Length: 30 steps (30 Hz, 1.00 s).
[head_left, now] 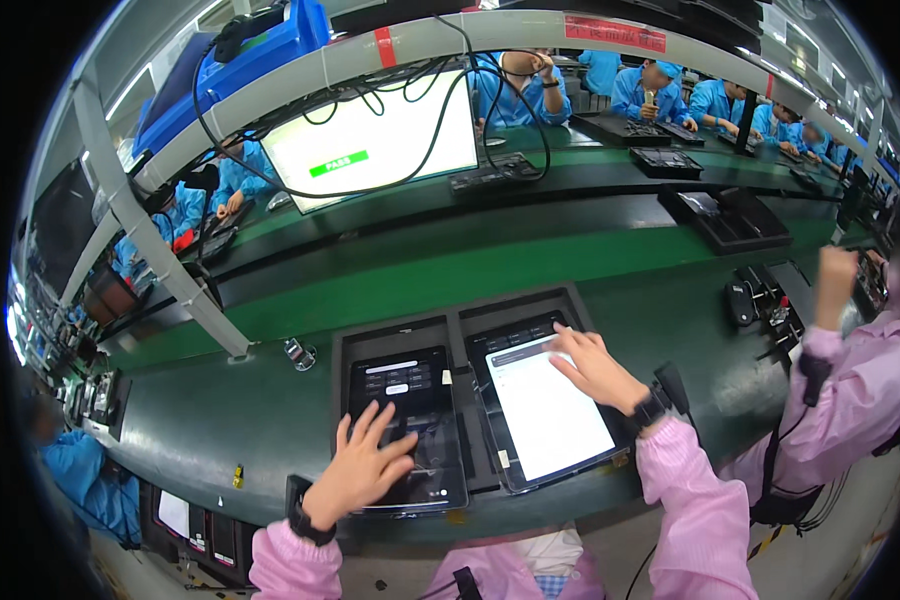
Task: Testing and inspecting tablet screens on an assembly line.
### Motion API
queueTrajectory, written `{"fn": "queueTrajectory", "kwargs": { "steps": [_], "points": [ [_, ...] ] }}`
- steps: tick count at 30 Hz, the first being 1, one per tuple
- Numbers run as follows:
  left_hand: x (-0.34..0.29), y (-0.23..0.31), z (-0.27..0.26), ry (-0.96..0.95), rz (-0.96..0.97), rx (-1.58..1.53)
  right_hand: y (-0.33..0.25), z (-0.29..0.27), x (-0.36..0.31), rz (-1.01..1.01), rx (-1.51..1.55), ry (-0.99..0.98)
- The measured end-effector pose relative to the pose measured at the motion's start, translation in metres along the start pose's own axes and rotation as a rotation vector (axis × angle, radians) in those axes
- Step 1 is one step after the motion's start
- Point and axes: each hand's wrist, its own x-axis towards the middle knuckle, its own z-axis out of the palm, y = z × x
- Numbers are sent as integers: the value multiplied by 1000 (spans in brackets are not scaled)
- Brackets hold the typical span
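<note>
Two tablets lie side by side in a black two-compartment tray [515, 303] on the green bench. The left tablet [410, 425] shows a dark screen with small light panels. A mostly white page fills the right tablet [550, 425], under a dark bar at its top. Over the lower left of the dark screen is my left hand [363, 463], fingers spread, holding nothing. My right hand [598, 368] reaches over the white screen's upper right, its fingers stretched out and holding nothing. Whether either hand's fingertips touch the glass I cannot tell. Both wrists carry black bands.
A lit monitor [375, 140] with a green label stands behind, with black cables [440, 130] hanging before it. A small metallic device [298, 352] sits left of the tray. At right, a co-worker's pink sleeve [860, 375] is close by. Another black tray [725, 218] lies further back.
</note>
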Motion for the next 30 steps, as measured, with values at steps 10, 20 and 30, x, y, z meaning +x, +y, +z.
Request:
{"fn": "queueTrajectory", "kwargs": {
  "steps": [10, 20, 30],
  "points": [
    [-43, 39, -19, 23, -1, -175, -59, -39, -89, 161, 409, 42],
    [-31, 54, -17, 47, 49, -153, -1, 3, 25, -90, 53, 78],
    [-44, 49, -18, 66, -13, -148, -20, -31, 17, -15, 117, 73]
  ]
}}
